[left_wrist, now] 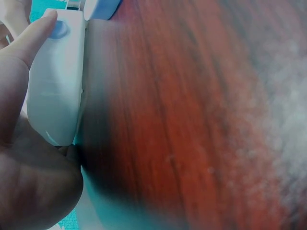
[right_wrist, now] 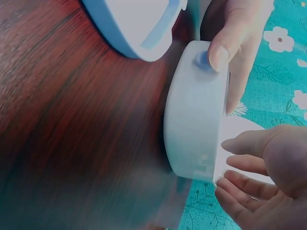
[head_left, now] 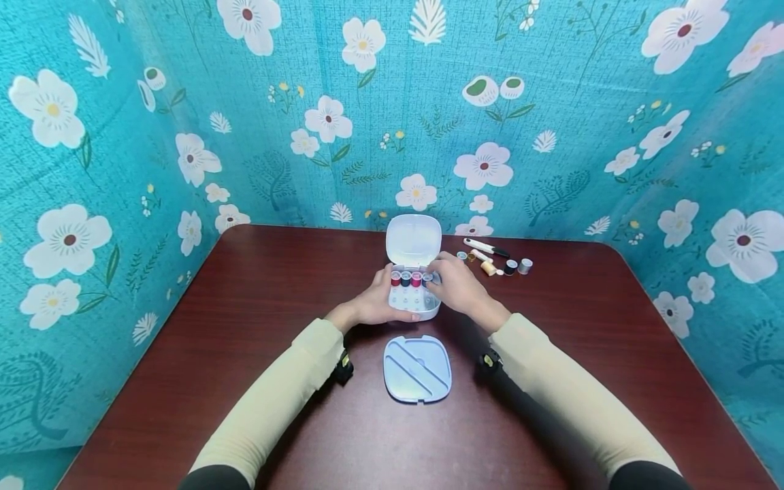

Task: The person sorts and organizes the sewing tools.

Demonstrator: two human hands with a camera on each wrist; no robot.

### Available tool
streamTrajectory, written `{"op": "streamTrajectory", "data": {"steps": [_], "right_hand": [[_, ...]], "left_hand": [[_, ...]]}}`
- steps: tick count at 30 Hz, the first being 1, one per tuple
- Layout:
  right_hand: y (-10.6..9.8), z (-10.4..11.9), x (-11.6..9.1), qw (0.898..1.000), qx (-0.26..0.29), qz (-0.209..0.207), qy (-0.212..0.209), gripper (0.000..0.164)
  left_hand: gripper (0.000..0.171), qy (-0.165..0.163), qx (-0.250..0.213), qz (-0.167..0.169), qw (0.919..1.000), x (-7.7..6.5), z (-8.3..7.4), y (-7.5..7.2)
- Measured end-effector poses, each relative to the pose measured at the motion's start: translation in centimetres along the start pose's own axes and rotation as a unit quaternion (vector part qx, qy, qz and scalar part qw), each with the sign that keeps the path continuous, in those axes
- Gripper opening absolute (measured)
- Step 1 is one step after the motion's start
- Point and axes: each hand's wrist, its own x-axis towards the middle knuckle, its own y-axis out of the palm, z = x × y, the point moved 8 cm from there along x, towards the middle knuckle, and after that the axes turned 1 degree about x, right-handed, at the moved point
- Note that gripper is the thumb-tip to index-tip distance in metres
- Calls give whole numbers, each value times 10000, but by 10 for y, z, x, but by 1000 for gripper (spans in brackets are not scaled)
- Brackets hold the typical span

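Observation:
A white sewing box (head_left: pixel 414 314) stands with its hinged lid (head_left: pixel 414 238) raised, and a row of thread spools (head_left: pixel 406 279) in red, dark and pink sits at its back on small pegs. My left hand (head_left: pixel 375 301) grips the box's left side, its thumb over the front by a bluish button (left_wrist: pixel 59 29). At the right end of the row, my right hand (head_left: pixel 458 284) pinches a grey-looking thread spool (head_left: pixel 427 278) with thumb and fingertips. In the right wrist view those fingertips (right_wrist: pixel 229 145) reach over the box wall and the spool is hidden.
Before the box lies a pale blue tray insert (head_left: pixel 418 369) with diagonal slots. Behind and right of the right hand are a white-and-black tool (head_left: pixel 486 246), a cream spool (head_left: pixel 488 268), a dark spool (head_left: pixel 511 267) and a grey spool (head_left: pixel 525 266). Flowered cloth (head_left: pixel 367 170) hangs behind the table.

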Motion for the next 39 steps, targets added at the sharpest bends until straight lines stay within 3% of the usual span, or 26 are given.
{"op": "streamTrajectory", "data": {"steps": [11, 39], "right_hand": [[-2, -12, -7, 9997, 145, -74, 181, 25], [-13, -43, -23, 9980, 341, -390, 372, 22]], "left_hand": [[132, -132, 86, -1, 9999, 5, 11, 4], [134, -126, 100, -18, 9999, -1, 1, -2]]}}
